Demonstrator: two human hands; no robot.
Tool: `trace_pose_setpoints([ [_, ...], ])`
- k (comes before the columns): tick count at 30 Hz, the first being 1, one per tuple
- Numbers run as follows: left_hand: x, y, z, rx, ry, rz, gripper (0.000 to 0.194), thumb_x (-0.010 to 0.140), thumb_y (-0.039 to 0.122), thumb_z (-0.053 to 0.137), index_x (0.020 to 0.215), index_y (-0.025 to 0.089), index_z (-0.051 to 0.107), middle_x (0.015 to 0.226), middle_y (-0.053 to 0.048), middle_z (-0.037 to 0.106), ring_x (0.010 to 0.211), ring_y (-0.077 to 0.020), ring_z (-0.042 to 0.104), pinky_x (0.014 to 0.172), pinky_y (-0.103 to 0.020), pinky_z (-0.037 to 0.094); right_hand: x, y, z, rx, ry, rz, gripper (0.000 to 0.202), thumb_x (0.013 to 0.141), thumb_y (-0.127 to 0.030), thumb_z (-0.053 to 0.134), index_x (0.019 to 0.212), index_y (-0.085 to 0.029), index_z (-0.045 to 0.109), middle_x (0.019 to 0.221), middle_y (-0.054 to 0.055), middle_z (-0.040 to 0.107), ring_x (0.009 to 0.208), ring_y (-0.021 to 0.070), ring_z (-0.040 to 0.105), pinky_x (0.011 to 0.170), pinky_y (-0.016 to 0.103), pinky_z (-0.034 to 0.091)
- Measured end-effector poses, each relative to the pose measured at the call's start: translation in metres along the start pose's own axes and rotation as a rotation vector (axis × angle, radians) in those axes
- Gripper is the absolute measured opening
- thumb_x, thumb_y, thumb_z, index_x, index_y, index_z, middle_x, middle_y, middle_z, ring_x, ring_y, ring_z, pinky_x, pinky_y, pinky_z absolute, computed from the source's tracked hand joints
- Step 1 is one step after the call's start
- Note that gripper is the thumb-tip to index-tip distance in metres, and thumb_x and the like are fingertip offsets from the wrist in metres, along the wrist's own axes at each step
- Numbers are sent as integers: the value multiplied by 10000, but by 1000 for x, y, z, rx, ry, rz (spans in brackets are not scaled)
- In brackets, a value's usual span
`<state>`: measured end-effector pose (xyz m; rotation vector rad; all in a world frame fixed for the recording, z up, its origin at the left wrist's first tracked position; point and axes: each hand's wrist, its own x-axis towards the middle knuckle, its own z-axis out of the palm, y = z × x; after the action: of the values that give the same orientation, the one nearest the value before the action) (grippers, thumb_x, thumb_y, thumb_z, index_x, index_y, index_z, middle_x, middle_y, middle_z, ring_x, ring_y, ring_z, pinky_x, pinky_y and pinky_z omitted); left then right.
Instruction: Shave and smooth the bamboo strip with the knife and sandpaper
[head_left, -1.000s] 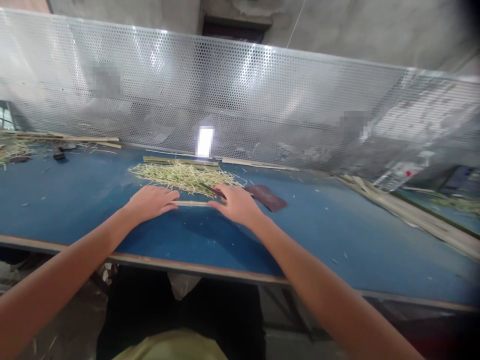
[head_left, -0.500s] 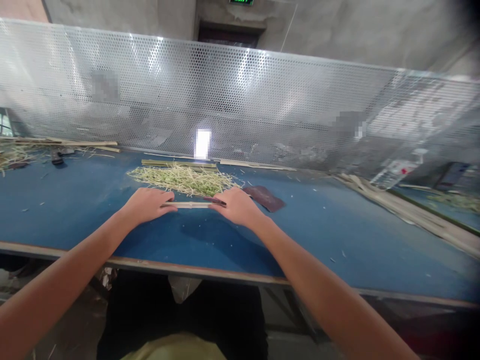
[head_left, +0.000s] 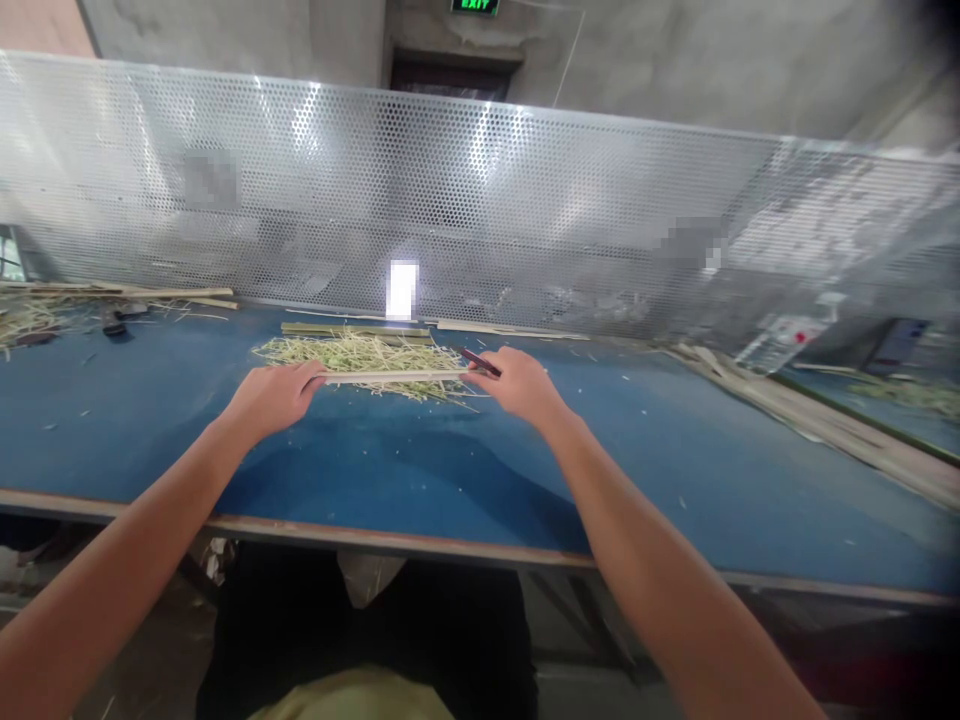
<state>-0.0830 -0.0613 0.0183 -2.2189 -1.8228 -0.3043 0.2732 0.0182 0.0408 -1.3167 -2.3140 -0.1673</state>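
My left hand (head_left: 276, 400) is closed around the left end of a pale bamboo strip (head_left: 390, 377). The strip lies level across the front of a heap of thin green-yellow shavings (head_left: 360, 352), seemingly just above it. At its other end my right hand (head_left: 517, 380) pinches the strip. A slim dark tool (head_left: 480, 362) also sticks out of the right fingers, pointing up and left; its kind cannot be made out. Behind the heap lies a flat green bamboo piece (head_left: 322, 329).
A perforated metal screen (head_left: 450, 190) stands along the back of the blue table (head_left: 360, 480). At left are more shavings (head_left: 30, 322), strips and a dark tool (head_left: 112, 320). Long strips (head_left: 810, 415) and a clear bottle (head_left: 780, 340) are at right.
My hands have moved apart and away from me, the right one farthest right. More of the strip shows between them. The brown sheet near the right hand is out of sight.
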Motion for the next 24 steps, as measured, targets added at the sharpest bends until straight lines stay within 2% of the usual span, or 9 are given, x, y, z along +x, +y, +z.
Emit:
trace_pose_setpoints([
  [6,-1,-1,0,-40,0,38,433,974,402,245,1181,216,576,951,-79,714,772,-246,664,602,-310,434,-2,-4,-2,29,5,17,292,879,-492,574,786,-222,636,711,57,532,606,187,468,535,330,321],
  [10,0,-1,0,-54,36,110,451,967,461,268,1039,198,628,975,-86,683,836,-224,637,595,-277,424,-4,-7,1,23,8,-3,307,889,-507,554,791,-228,634,729,65,532,629,195,471,536,328,318],
  [16,1,-1,3,-20,10,135,473,969,494,261,843,193,603,863,-78,656,755,-199,601,511,-255,343,-4,-13,4,17,-54,-36,323,896,-507,547,754,-222,599,708,51,527,632,190,471,548,322,312],
  [20,1,-1,4,-28,5,136,463,969,497,266,836,193,589,858,-75,653,730,-195,594,509,-255,330,-4,-13,4,12,-59,-36,312,895,-504,543,779,-221,608,714,50,539,633,190,475,547,318,304],
  [24,1,-2,5,-31,-11,133,486,964,509,258,839,192,604,856,-82,655,729,-197,596,527,-267,355,-5,-17,6,-31,-50,-58,345,894,-508,537,707,-218,548,701,46,536,628,184,464,542,308,288],
])
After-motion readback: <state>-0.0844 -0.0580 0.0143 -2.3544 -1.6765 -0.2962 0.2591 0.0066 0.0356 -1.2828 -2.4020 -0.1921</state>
